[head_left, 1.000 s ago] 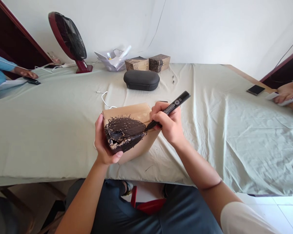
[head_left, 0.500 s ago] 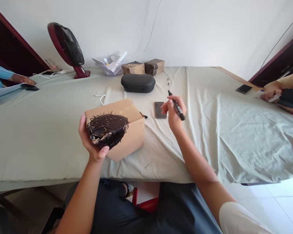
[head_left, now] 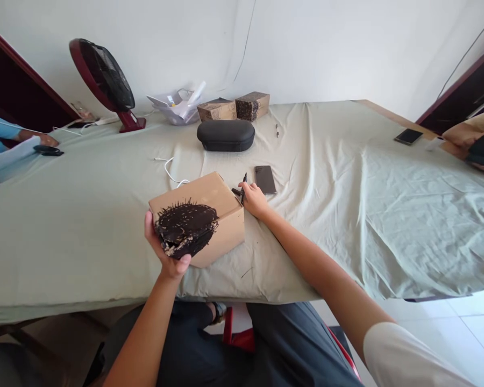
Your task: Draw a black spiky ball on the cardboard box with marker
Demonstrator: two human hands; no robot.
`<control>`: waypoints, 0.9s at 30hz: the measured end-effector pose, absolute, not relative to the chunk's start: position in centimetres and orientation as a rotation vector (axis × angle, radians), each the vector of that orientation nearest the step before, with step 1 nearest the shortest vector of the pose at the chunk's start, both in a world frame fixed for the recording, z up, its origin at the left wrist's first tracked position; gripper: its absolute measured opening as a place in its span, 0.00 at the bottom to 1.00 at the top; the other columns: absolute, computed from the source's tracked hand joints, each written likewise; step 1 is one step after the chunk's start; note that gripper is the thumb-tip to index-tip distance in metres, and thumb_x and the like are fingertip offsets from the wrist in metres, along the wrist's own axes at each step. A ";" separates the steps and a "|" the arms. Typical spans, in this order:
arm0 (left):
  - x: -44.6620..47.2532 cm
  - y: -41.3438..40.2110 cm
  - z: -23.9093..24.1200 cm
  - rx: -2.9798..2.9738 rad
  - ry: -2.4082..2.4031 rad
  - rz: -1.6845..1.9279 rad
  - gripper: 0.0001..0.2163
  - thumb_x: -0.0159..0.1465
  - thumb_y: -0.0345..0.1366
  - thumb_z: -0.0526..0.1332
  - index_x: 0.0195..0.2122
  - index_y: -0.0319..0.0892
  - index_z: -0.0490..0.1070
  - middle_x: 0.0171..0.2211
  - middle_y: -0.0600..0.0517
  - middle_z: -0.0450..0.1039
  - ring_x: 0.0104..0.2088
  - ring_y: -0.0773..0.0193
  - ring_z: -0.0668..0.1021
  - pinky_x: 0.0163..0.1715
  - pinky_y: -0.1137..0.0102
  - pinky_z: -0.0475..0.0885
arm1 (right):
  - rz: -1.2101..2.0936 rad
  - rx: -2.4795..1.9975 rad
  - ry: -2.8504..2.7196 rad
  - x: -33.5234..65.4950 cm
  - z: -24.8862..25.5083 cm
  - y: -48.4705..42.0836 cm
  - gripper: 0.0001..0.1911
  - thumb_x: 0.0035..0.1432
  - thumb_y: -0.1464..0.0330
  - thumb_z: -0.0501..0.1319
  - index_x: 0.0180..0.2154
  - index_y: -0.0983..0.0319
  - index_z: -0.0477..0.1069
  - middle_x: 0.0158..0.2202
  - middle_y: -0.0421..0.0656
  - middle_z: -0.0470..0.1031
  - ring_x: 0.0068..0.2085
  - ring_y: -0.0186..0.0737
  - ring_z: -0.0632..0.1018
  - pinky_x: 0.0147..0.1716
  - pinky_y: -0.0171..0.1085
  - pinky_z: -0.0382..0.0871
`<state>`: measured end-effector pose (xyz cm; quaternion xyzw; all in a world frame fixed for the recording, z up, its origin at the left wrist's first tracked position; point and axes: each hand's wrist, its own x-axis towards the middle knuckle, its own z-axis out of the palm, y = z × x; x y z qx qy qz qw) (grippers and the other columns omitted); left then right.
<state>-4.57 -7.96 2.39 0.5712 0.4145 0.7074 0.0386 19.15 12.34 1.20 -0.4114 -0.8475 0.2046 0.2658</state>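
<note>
A brown cardboard box [head_left: 226,236] rests tilted on the cloth near the table's front edge. Dense black ink covers its near left corner, where the card looks torn. My left hand [head_left: 167,255] grips that corner, thumb in front and fingers round the left side. Just right of the box, my right hand [head_left: 255,199] holds a black marker [head_left: 243,185], its tip pointing up and away. A small black piece, likely the marker's cap [head_left: 236,192], lies against the marker by the box's far right edge. A dark phone [head_left: 265,179] lies beyond that hand.
A black zip case [head_left: 226,135] sits farther back, before two patterned boxes [head_left: 253,105], a plastic basket [head_left: 177,110] and a red fan [head_left: 105,80]. A white cable [head_left: 171,171] runs behind the box. Other people's hands [head_left: 48,141] show at both table ends.
My right hand has come down and left with the marker, from above the phone to the table beside the box. My left hand still grips the box, which sits slightly lower and farther right in view.
</note>
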 end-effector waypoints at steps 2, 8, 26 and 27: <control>-4.5 -7.4 2.5 1.764 1.215 2.166 0.57 0.49 0.66 0.74 0.78 0.58 0.54 0.77 0.42 0.56 0.73 0.36 0.70 0.70 0.48 0.71 | 0.547 -1.132 -2.294 18.8 1.2 12.5 0.26 0.60 0.81 0.54 0.60 0.66 0.68 0.51 0.56 0.80 0.52 0.55 0.71 0.55 0.47 0.65; -4.1 -6.0 3.5 1.743 1.182 2.226 0.51 0.55 0.67 0.68 0.78 0.57 0.55 0.77 0.50 0.60 0.76 0.35 0.65 0.72 0.45 0.69 | 0.612 -1.087 -2.248 18.2 1.3 12.5 0.22 0.60 0.81 0.56 0.54 0.62 0.70 0.49 0.52 0.81 0.51 0.52 0.74 0.54 0.44 0.67; -1.2 -1.1 3.5 1.684 1.289 1.884 0.51 0.59 0.66 0.67 0.77 0.44 0.56 0.76 0.32 0.56 0.77 0.36 0.63 0.75 0.46 0.60 | 1.055 -0.822 -1.352 33.1 4.6 -0.2 0.22 0.62 0.62 0.73 0.48 0.53 0.62 0.42 0.40 0.84 0.38 0.40 0.84 0.43 0.43 0.78; -0.7 -1.8 3.7 1.666 1.322 1.895 0.49 0.60 0.67 0.66 0.76 0.45 0.57 0.76 0.33 0.56 0.77 0.36 0.63 0.74 0.47 0.62 | 1.053 -0.813 -1.352 33.0 4.6 -2.0 0.19 0.65 0.63 0.71 0.48 0.53 0.62 0.44 0.41 0.84 0.39 0.40 0.85 0.44 0.44 0.79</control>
